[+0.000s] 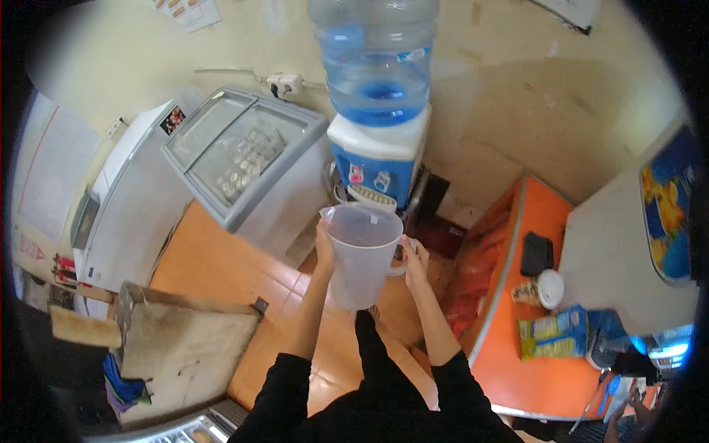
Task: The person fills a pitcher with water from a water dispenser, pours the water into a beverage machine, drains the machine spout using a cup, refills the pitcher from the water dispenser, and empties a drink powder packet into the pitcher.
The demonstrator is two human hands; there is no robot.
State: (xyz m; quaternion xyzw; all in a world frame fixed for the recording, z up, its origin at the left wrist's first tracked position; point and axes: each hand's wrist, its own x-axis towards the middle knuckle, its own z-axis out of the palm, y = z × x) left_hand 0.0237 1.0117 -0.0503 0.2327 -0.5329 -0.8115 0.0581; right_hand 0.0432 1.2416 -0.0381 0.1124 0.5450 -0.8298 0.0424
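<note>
A translucent plastic pitcher (362,255) is held upright between both hands, its wide mouth facing up; whether it holds any liquid is hard to tell. My left hand (324,247) is closed on its left side near the rim. On the right, my right hand (415,260) grips the pitcher's handle side. Just beyond the pitcher stands a blue and white water dispenser (377,159) with a large clear blue bottle (378,66) on top.
A glass-topped chest freezer (295,125) stands left of the dispenser. An orange counter (498,354) on the right bears a yellow-green packet (554,334) and a white-lidded jar (549,289). At left is a pale-topped block (188,354). Another person's hand shows at lower right.
</note>
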